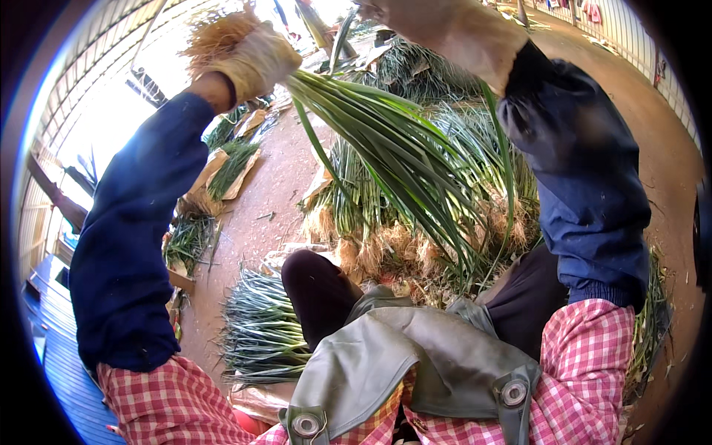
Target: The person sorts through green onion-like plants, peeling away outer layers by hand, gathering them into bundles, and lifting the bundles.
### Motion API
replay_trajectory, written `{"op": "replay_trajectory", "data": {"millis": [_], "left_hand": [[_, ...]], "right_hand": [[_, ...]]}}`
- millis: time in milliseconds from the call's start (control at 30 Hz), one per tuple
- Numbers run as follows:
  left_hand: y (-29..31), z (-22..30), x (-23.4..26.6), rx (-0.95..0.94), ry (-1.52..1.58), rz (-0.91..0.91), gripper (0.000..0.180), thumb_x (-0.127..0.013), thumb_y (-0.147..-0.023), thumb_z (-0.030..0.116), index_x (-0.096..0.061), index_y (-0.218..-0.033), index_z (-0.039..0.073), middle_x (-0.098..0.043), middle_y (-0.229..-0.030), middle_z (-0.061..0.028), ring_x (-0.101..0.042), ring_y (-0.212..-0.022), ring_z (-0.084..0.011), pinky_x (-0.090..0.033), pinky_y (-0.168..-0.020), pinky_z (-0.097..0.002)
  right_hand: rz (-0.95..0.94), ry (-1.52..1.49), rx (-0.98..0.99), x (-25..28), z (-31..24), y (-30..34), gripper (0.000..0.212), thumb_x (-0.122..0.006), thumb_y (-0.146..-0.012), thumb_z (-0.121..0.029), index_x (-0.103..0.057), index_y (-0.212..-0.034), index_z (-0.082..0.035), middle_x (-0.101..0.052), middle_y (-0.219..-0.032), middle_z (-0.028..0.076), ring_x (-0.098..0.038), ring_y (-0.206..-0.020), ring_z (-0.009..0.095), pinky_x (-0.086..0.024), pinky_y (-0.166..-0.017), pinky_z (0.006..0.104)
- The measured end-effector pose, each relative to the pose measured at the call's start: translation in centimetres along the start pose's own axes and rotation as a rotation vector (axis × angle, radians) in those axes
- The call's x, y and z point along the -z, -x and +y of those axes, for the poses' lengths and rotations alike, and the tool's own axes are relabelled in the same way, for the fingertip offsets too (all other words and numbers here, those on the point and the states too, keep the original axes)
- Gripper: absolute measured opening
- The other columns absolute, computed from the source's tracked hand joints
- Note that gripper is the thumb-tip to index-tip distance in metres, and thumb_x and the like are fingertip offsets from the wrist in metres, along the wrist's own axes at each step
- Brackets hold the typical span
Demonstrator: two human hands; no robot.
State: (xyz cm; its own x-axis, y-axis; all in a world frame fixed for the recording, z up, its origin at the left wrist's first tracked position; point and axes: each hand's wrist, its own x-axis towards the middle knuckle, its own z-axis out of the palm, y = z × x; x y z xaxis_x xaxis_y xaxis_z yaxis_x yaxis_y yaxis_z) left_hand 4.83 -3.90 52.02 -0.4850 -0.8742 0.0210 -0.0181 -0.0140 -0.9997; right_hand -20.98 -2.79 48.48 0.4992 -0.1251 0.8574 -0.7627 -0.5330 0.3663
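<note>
My left hand, in a pale glove, is closed around a bunch of green onions just below the roots. The tan roots stick out past the fist at upper left. From there the long green leaves slant down to the right, over my lap. My right hand, also gloved, is raised at the top edge. Its fingers are mostly cut off by the edge, so their grip is hidden. A single long leaf hangs below the right glove.
Bundled green onions lie in front of my knees, roots toward me. Another pile lies farther back. A stack sits beside my left knee. Paper-wrapped bundles lie at left on the brown floor. Slatted walls rise beyond.
</note>
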Motion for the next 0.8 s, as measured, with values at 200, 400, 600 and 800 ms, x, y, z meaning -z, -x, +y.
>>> {"op": "replay_trajectory", "data": {"millis": [200,400,600,800], "left_hand": [[0.5,0.8,1.3,-0.056,0.092,0.093,0.011,-0.059,-0.084,0.017,-0.063,-0.073,0.014,-0.057,-0.062,-0.0034,-0.062,-0.069,-0.0195,-0.046,-0.085,-0.0383],[3.4,0.9,-2.2,-0.032,0.046,0.188,0.007,-0.059,-0.082,0.015,-0.06,-0.075,0.016,-0.059,-0.067,-0.0024,-0.062,-0.077,-0.0187,-0.04,-0.101,-0.0412],[4.9,-1.8,-3.7,-0.004,-0.014,0.318,0.006,-0.06,-0.08,0.015,-0.064,-0.076,0.016,-0.061,-0.069,-0.0027,-0.063,-0.078,-0.0192,-0.041,-0.093,-0.0374],[5.6,-2.8,-3.5,0.071,-0.019,0.222,0.004,-0.059,-0.08,0.012,-0.06,-0.08,0.015,-0.06,-0.075,-0.0037,-0.062,-0.085,-0.0198,-0.036,-0.105,-0.0386]], "right_hand": [[-0.057,-0.338,-0.199,7.1,1.5,-2.9,0.02,-0.053,-0.085,-0.02,-0.068,-0.087,-0.007,-0.066,-0.071,0.014,-0.065,-0.065,0.029,-0.051,-0.059,0.0405],[-0.427,-1.121,-0.305,5.8,0.8,8.8,0.018,-0.051,-0.089,-0.016,-0.068,-0.092,-0.011,-0.066,-0.083,0.01,-0.064,-0.071,0.025,-0.051,-0.067,0.037],[-1.444,-1.219,0.009,2.2,-11.3,17.4,0.038,-0.068,-0.085,-0.034,-0.063,-0.119,-0.017,-0.066,-0.106,0.008,-0.063,-0.097,0.018,-0.052,-0.081,0.0296],[-0.723,-1.801,-0.951,-4.7,-11.5,19.0,0.02,-0.058,-0.094,-0.012,-0.066,-0.111,-0.008,-0.07,-0.096,0.004,-0.063,-0.079,0.009,-0.05,-0.069,0.0221]]}}
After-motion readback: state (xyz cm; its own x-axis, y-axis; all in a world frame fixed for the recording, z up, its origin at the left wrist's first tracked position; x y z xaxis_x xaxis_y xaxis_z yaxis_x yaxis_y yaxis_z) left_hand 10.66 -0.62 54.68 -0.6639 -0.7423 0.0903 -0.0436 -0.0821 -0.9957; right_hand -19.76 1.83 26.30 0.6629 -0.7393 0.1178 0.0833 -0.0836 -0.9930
